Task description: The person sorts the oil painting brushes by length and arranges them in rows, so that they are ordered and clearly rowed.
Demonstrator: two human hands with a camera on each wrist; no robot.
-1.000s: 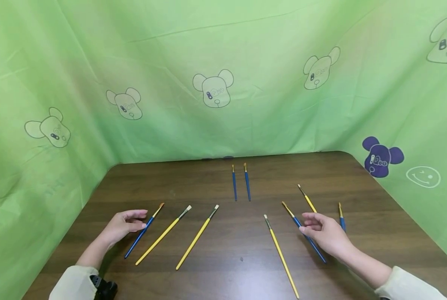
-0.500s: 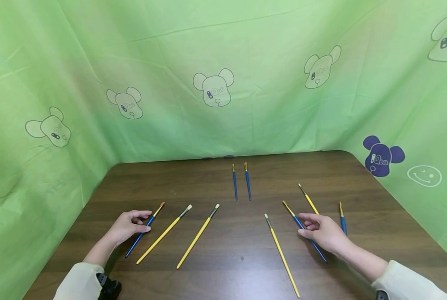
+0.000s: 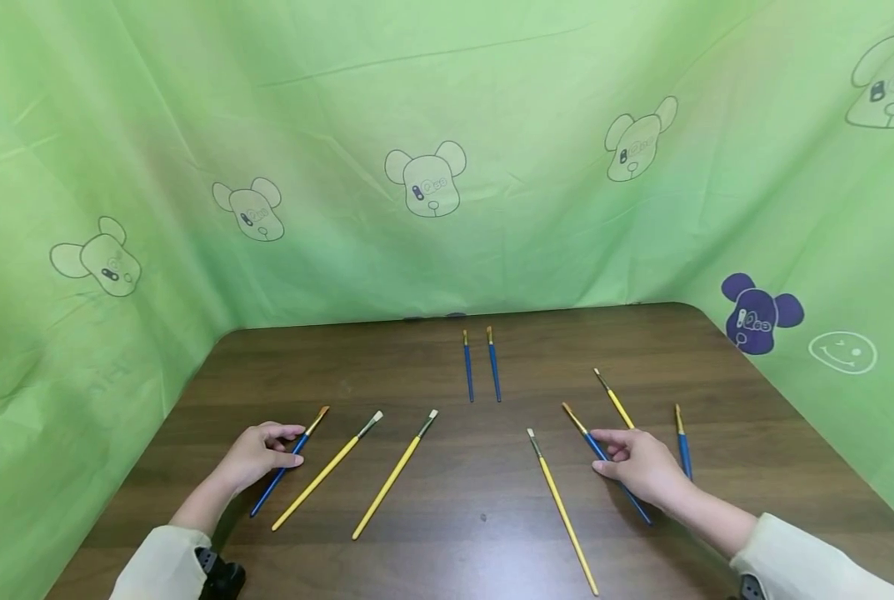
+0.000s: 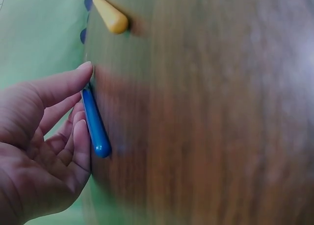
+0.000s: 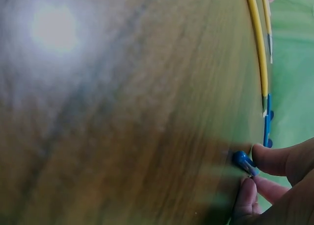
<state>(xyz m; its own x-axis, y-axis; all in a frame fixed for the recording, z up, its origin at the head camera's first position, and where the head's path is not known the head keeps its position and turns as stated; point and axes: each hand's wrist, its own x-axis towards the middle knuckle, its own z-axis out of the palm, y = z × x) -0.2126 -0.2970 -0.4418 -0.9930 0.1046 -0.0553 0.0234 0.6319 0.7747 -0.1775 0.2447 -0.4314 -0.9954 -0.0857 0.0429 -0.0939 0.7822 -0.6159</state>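
Observation:
In the head view, my left hand (image 3: 255, 454) has its thumb and curled fingers around the handle of a blue paintbrush (image 3: 267, 492), which lies slanted on the table. The rounded handle end (image 4: 98, 132) points back past my fingers in the left wrist view. On the right, my right hand (image 3: 637, 465) pinches another blue paintbrush (image 3: 636, 502) at mid-handle; its bristles point away to the left. The right wrist view shows this blue handle end (image 5: 243, 160) between thumb and fingers. Both brushes lie at their earlier places.
Beside the left hand lie two yellow paintbrushes (image 3: 319, 483) (image 3: 394, 477). Another yellow one (image 3: 562, 512) lies left of the right hand, and one more (image 3: 617, 404) behind it. Blue paintbrushes lie at the back (image 3: 468, 371) and far right (image 3: 684, 450). A green curtain (image 3: 432, 267) borders the table (image 3: 484, 467).
My left hand has moved slightly right, its thumb now across the blue paintbrush. The right hand has shifted a little left over its brush. The paintbrushes have not visibly moved.

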